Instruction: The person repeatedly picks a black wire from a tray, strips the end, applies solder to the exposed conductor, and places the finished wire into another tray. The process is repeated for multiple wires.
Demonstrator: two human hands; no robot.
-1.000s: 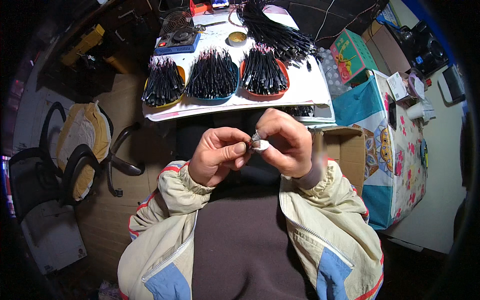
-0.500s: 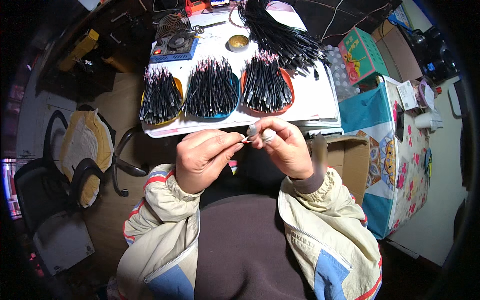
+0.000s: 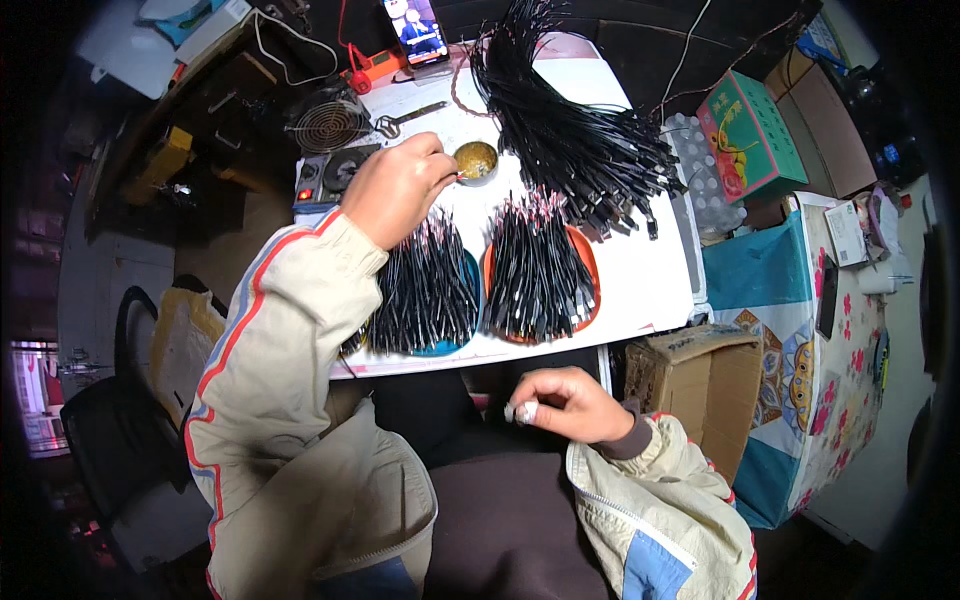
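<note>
My left hand (image 3: 395,188) is stretched out over the white table (image 3: 640,280), its closed fingers holding a thin wire whose tip touches a small round tin (image 3: 476,160) of brownish paste. My right hand (image 3: 560,402) stays low near my lap, below the table's front edge, pinching a small silvery piece between thumb and fingers. Between the hands lie a blue tray (image 3: 430,295) and an orange tray (image 3: 540,270), each packed with short black cables. My left sleeve hides a third tray at the left.
A big loose bundle of black cables (image 3: 575,130) fans across the table's back. A small fan (image 3: 328,125), scissors (image 3: 410,115) and a phone (image 3: 415,25) sit at the back left. A cardboard box (image 3: 690,385) and a flowered cloth-covered table (image 3: 830,330) stand on the right; a chair (image 3: 150,340) on the left.
The hands, together in front of my chest before, have parted. My left hand has reached forward to the round tin; my right hand has dropped toward my lap.
</note>
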